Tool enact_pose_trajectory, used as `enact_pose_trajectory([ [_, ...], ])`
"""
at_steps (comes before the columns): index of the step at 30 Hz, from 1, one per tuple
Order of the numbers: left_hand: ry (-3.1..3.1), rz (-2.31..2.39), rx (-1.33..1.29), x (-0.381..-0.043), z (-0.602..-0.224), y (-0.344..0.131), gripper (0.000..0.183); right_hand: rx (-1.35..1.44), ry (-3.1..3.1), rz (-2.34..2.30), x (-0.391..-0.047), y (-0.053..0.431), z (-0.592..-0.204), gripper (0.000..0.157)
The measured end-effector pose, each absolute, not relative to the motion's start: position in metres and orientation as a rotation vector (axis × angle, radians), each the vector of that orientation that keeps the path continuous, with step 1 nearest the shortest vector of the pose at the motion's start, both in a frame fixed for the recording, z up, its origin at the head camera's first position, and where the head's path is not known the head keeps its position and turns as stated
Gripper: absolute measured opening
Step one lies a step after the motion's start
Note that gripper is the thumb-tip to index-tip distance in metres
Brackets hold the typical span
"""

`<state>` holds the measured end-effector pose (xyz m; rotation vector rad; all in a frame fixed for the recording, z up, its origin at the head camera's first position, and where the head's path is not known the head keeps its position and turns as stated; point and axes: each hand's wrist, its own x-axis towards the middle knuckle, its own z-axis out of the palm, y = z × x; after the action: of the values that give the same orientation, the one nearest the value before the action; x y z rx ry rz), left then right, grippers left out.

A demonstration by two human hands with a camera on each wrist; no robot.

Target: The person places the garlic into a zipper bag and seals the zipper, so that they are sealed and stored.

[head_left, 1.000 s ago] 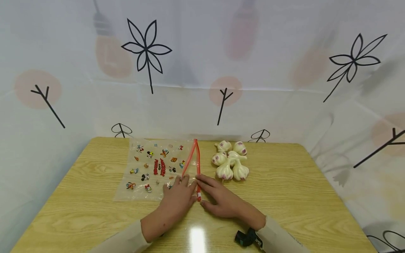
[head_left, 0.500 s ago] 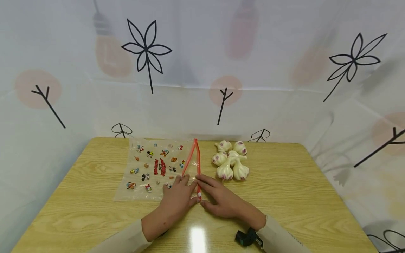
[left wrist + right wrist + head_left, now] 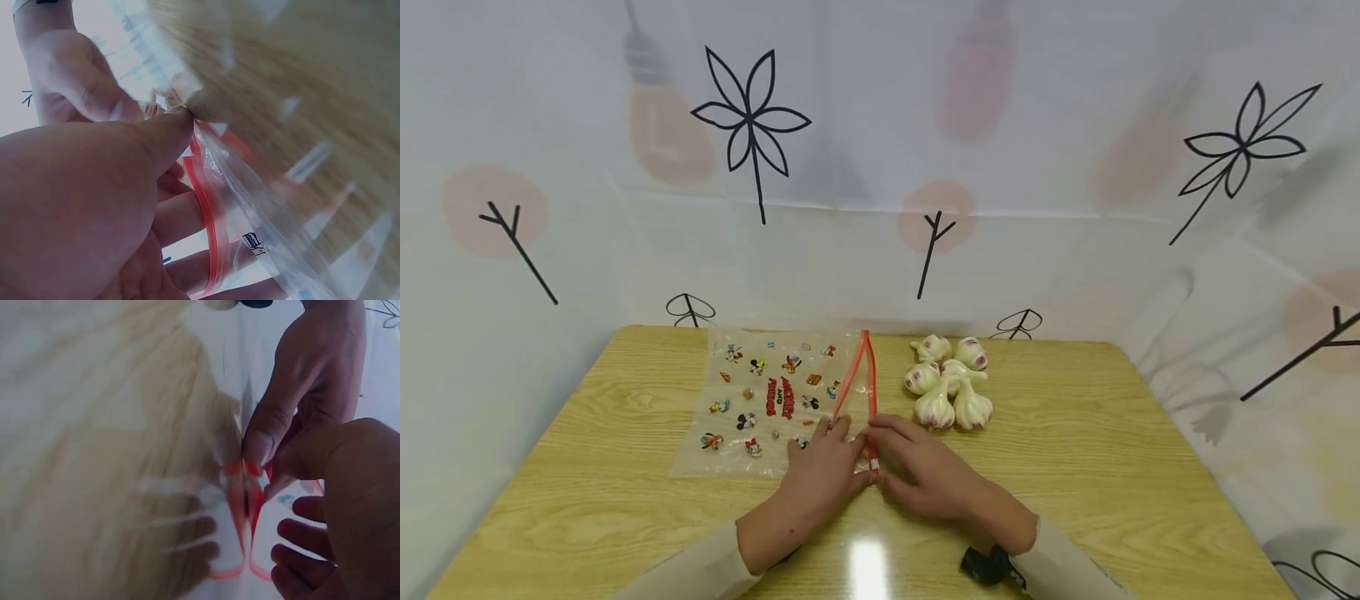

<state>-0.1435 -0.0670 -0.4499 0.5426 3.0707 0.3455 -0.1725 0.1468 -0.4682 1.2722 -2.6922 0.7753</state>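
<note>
A clear zip bag (image 3: 737, 400) printed with cartoon figures lies flat on the table, its red zip edges (image 3: 872, 375) parted in a narrow V. My left hand (image 3: 820, 467) rests on the bag's near right corner, fingers spread forward over the plastic. Its thumb (image 3: 172, 134) presses at the near end of the red zip. From the other side, my right hand (image 3: 928, 471) touches the zip with its fingertips. The right thumb (image 3: 306, 453) is close to the left thumb, and the other right fingers are loosely bent.
Several garlic bulbs (image 3: 955, 383) are clustered right of the bag, beyond my right hand. A wooden table (image 3: 1075, 450) spreads around everything, with a patterned cloth (image 3: 820, 258) hanging behind it. Something dark (image 3: 988, 567) sits at the right wrist.
My left thumb has moved slightly right onto the near end of the zip. The right thumb has shifted a little closer to it. The bag and garlic stay in place.
</note>
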Motion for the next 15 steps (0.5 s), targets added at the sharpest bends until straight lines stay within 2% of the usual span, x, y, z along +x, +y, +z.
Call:
enact_pose_trajectory([
  [8, 3.089, 0.348, 0.570, -0.143, -0.448, -0.068, 0.062, 1.216, -2.601, 0.714, -0.172, 0.149, -0.457, 0.050],
  [15, 3.080, 0.375, 0.561, -0.145, -0.451, -0.067, 0.063, 1.171, -2.488, 0.669, -0.179, 0.157, -0.450, 0.053],
])
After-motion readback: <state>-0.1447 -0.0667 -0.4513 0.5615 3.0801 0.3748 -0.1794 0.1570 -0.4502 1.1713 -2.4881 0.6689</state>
